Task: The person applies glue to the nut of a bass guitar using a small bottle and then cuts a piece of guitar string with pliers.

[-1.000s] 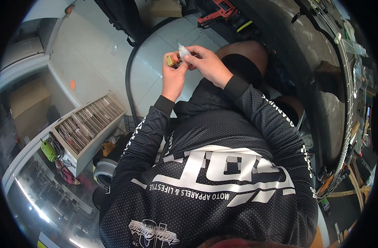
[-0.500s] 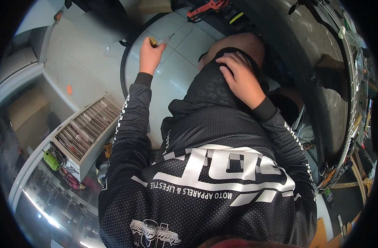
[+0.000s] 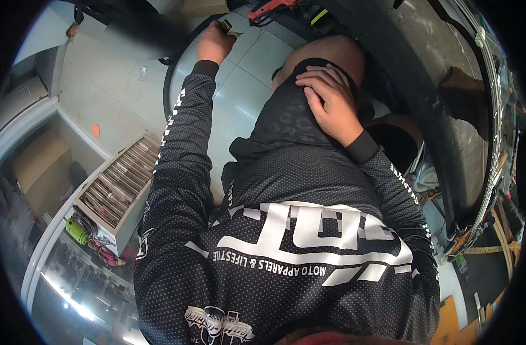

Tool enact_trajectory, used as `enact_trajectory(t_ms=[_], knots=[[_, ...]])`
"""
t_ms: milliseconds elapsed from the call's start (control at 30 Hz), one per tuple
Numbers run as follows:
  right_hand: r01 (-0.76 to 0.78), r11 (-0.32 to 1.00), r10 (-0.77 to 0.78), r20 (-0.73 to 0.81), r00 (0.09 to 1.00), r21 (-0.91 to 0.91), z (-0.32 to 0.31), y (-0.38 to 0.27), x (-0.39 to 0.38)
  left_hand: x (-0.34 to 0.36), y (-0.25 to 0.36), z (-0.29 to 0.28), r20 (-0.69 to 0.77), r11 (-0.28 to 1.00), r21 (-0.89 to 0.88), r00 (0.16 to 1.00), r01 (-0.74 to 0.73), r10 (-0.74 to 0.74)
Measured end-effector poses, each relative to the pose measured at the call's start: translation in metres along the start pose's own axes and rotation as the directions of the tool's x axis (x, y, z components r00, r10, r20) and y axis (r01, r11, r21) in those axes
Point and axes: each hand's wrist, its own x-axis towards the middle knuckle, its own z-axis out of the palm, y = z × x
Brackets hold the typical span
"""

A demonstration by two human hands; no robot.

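Yellow-and-dark block (image 3: 226,26) in the fingers of the left hand (image 3: 215,45): that is what this person holds, arm stretched out over the pale tiled floor (image 3: 234,109). Over on the far left, a bright green tool (image 3: 77,230) lies by a reddish cloth (image 3: 106,253), on or just above a glass worktop (image 3: 73,287). Next to them stands a long box (image 3: 116,237) packed with thin packets in a row, their print too small for me to read. An orange disc (image 3: 96,130) lies on the tiles. White lettering runs along the left sleeve (image 3: 182,123), bent with the cloth. Beside the block, a sliver of something pale shows at the fingers, too small to name. Across the black shirt (image 3: 309,287) go big, bold white characters over a line of small capitals, with a scripted badge lower down. A red tool (image 3: 271,10) lies beyond the knee. The right hand (image 3: 329,100) is released, fingers relaxed on the thigh of the black shorts (image 3: 291,118); more white letters mark that sleeve (image 3: 398,187).
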Motion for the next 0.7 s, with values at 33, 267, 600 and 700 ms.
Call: enact_trajectory(t_ms=[33,267,600,700], knots=[[-0.003,1.0,0.003,0.002,1.0,0.001,0.001,-0.001,0.0,0.001,-0.001,0.002,0.013,1.0,0.022,1.0,0.01,-0.01],[0.003,1.0,-0.003,-0.021,1.0,0.001,0.003,0.003,0.0,0.001,0.0,0.003,0.042,0.999,0.001,0.998,0.042,-0.042],[0.013,1.0,-0.013,-0.026,1.0,0.003,0.002,-0.001,0.002,-0.001,-0.015,0.005,0.024,0.999,0.003,0.999,0.043,-0.043],[0.012,1.0,-0.013,-0.028,1.0,-0.006,0.001,0.0,0.002,0.0,-0.015,0.005,0.019,1.0,-0.001,1.0,0.024,-0.024]])
